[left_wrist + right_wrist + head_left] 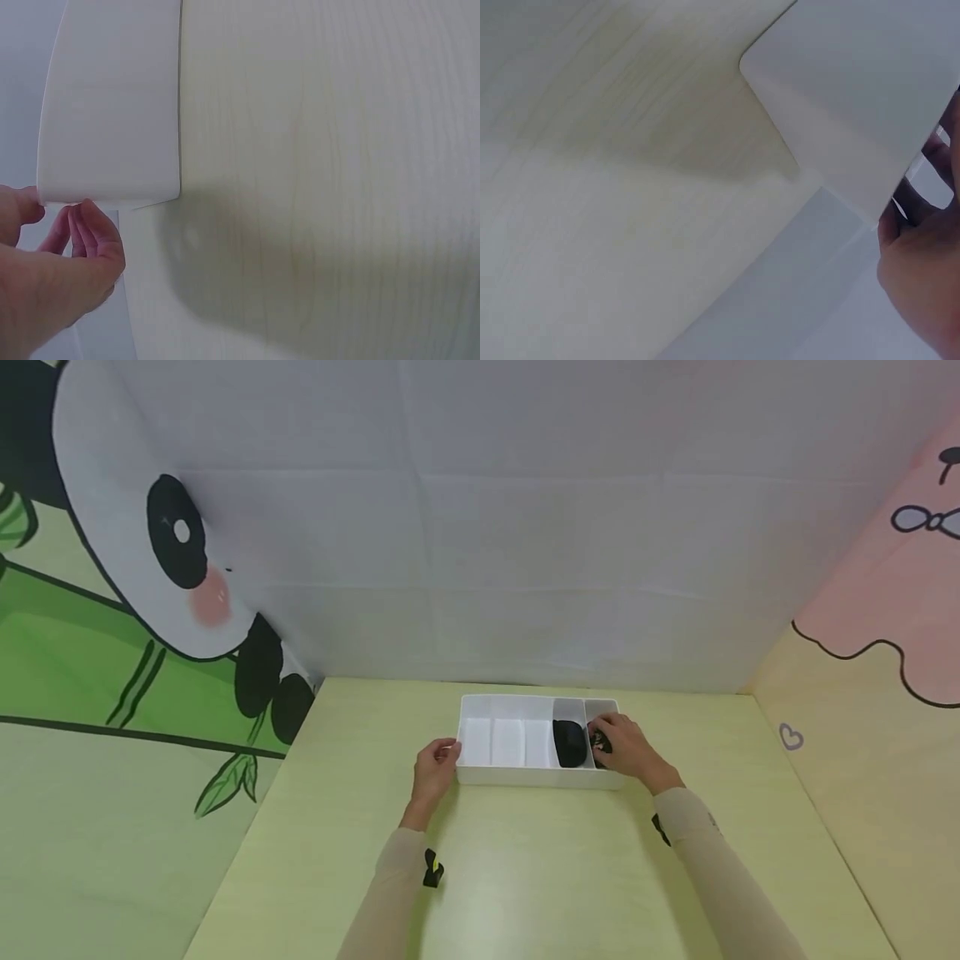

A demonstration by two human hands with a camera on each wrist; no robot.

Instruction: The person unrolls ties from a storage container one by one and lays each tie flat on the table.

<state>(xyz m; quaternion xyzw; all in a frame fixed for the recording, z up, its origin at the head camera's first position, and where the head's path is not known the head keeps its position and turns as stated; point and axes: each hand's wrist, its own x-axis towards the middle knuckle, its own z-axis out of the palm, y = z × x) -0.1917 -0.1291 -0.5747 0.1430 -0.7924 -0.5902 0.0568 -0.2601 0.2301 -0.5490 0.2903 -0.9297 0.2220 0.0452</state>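
Observation:
A white divided box (540,777) lies lengthwise on the table. At its left end my left hand (435,772) holds the end wall, with thumb at the rim and curled fingers against the outside, as the left wrist view shows. A black computer mouse (570,744) fills a compartment right of the middle. My right hand (624,746) reaches over the rim into the rightmost compartment and grips a small dark object (601,742) with a light pattern. Its kind cannot be made out. In the right wrist view the box wall (855,97) partly hides the right fingers.
The pale wood-grain table (540,868) extends in front of the box and to both sides. A white cloth wall (525,552) stands behind it. Printed panels flank it, a green one (135,668) left and a pink and cream one (885,585) right.

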